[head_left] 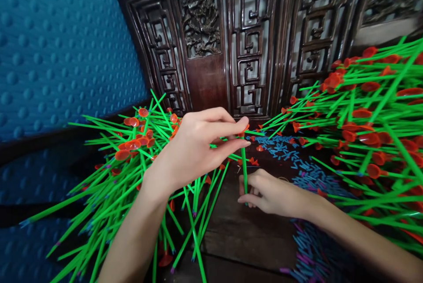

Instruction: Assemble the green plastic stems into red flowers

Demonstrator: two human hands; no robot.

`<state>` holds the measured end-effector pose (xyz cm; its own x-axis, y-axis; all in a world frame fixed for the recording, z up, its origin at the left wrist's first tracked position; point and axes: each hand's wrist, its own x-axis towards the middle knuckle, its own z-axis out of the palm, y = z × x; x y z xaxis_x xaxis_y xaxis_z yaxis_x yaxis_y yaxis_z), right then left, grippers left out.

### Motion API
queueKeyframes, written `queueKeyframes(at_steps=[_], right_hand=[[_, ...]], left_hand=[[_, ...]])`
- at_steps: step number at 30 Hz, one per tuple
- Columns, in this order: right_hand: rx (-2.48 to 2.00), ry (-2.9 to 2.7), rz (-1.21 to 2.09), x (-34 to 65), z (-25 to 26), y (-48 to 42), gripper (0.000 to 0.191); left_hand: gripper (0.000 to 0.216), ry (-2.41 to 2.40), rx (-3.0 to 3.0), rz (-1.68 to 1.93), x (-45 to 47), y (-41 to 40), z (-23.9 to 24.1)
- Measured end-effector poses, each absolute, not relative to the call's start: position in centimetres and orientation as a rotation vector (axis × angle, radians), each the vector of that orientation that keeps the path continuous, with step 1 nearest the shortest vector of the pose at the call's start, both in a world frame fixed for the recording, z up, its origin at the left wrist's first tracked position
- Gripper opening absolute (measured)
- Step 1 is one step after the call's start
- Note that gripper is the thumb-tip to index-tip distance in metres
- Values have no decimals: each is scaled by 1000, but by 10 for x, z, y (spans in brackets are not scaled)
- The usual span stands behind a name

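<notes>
The green stick (243,162) stood upright in front of the carved screen (205,54). Below the screen's right end lay the bigger heap of red-tipped sticks (370,120), and below its left end a smaller heap (132,164). The left hand (194,146) pinched the stick's top with its fingers closed. The right hand (267,192) was curled tight around its foot. Blue bits (297,159) lay scattered beneath the screen.

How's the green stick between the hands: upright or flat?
Upright. The green stick runs vertically from the left hand down to the right hand, which grips its lower end.
</notes>
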<state>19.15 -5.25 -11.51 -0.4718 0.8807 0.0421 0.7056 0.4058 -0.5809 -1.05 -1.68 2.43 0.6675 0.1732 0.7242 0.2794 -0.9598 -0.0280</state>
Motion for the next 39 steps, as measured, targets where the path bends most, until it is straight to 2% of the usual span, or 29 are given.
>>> queueKeyframes(at_steps=[7,11,18,21,25,28,39], right_hand=[[-1263,-2388,634,192,-124,-50,14],[-1245,-2376,700,191,-127,-48,15],[-1324,-2340,760,192,-110,-49,20],[-1286,-2164,852,177,-105,-50,32],[-1087,-1569,1252,146,-123,-46,60],[-951,-1251,1448,131,-145,-43,70],[-999,-1164,1431,134,-161,-47,61]], left_hand=[[17,-418,-2757,-1127,-9,-22,23],[16,-527,-2756,-1071,-9,-24,24],[15,-488,-2791,-1076,-10,-17,24],[11,-465,-2769,-1080,-11,-18,23],[6,-462,-2785,-1058,-9,-20,24],[9,-558,-2807,-1047,-4,-21,25],[12,-486,-2926,-1023,10,-24,26]])
